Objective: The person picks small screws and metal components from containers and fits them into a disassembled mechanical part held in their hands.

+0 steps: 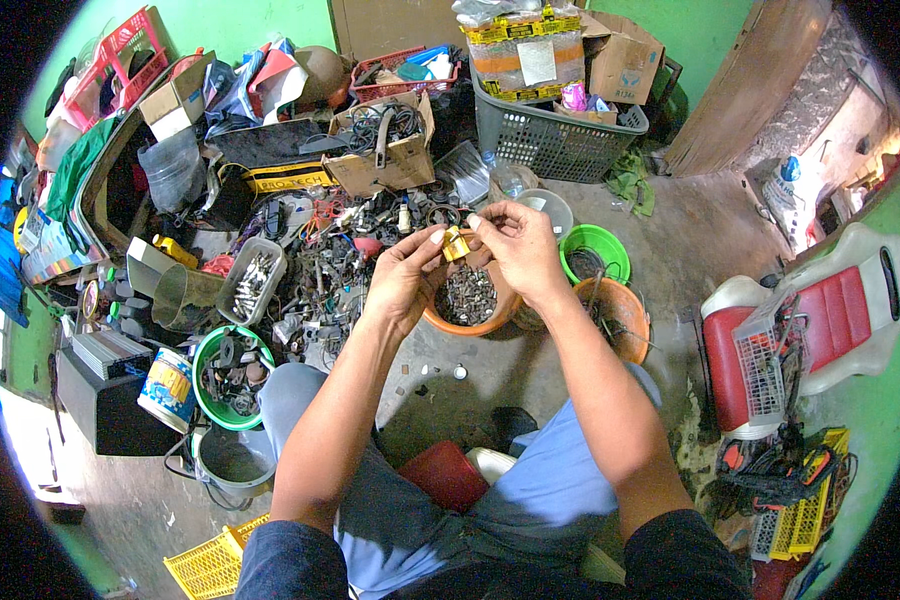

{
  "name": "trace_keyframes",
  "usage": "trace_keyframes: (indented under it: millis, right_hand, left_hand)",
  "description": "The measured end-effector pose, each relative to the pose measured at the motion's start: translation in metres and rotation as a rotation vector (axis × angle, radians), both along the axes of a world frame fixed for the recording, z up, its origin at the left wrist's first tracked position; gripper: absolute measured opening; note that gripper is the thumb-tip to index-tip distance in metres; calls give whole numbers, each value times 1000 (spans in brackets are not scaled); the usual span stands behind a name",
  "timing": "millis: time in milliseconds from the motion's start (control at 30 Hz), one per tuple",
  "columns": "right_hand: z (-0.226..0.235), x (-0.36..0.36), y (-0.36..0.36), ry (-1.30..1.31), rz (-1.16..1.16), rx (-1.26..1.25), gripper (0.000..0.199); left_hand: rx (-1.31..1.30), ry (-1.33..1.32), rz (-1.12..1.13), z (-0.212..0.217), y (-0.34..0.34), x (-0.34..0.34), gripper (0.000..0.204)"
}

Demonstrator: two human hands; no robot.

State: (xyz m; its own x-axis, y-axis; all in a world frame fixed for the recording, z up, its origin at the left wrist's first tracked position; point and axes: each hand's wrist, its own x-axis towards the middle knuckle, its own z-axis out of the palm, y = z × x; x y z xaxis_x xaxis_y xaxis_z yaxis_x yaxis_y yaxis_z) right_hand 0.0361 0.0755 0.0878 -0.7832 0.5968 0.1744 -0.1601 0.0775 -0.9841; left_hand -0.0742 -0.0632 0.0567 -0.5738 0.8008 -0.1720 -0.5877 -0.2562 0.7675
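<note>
A small yellow part [456, 244], its kind too small to make out, is up between my two hands. My left hand [405, 278] pinches it from the left with thumb and fingertips. From the right, my right hand [523, 246] closes its thumb and fingers at the part's upper edge. Directly beneath is an orange-brown bowl [440, 321] that holds many small dark and grey metal pieces [467, 298]. My fingers partly cover the bowl's far rim.
Left of the bowl spreads a heap of scrap parts [320, 255]. Around me are a clear tub [232, 300], a green basin [205, 385], a grey bucket [205, 455], a bright green bowl [610, 240] and an orange basin [638, 305]. A red-and-white seat [838, 305] lies to the right.
</note>
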Motion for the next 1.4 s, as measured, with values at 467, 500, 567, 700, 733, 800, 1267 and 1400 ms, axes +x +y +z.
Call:
trace_keyframes:
  millis: [467,500,567,700,733,800,1267,1400]
  right_hand:
    - [6,1,-9,-137,46,264,15]
    - [5,1,-9,-125,45,291,15]
    - [4,1,-9,-102,41,347,14]
    - [1,3,-8,-103,-7,451,14]
    - [2,4,-7,-109,-25,506,14]
    - [7,4,-12,-115,-32,561,15]
    - [4,1,-19,-92,1,494,11]
    - [3,1,-20,-46,30,524,11]
  left_hand:
    - [12,-27,-23,-1,-4,-1,36]
    - [42,-36,-41,-2,-4,-1,37]
    - [72,-48,-68,0,-4,0,38]
    - [38,-57,-103,14,-5,8,40]
    - [21,-58,-112,16,-5,9,41]
    - [33,-58,-90,7,-7,3,40]
    - [-13,-36,-34,3,-3,0,28]
    - [-13,-46,-18,2,-4,2,26]
